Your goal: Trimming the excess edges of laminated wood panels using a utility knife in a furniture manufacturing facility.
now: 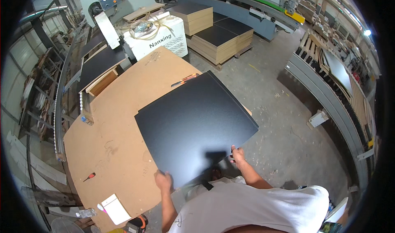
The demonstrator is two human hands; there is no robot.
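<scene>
A large black panel point(193, 124) lies in front of me, reaching past the right edge of a brown worktable point(119, 130). At its far and right sides, the edge of another dark panel shows beneath it. My left hand point(163, 180) grips the panel's left edge close to the near corner, its fingers partly hidden. On the near right edge, my right hand point(237, 155) is closed with the thumb on top and fingers below. Several pens or slim tools point(185, 80) lie on the table just beyond the panel.
A red-handled screwdriver point(89, 176), a white notepad point(115, 209) and a clear bottle point(86, 213) are at the table's left and near side. Beyond stand a white machine cabinet point(158, 37) and stacked panels point(222, 45). A roller conveyor point(325, 85) curves along the right.
</scene>
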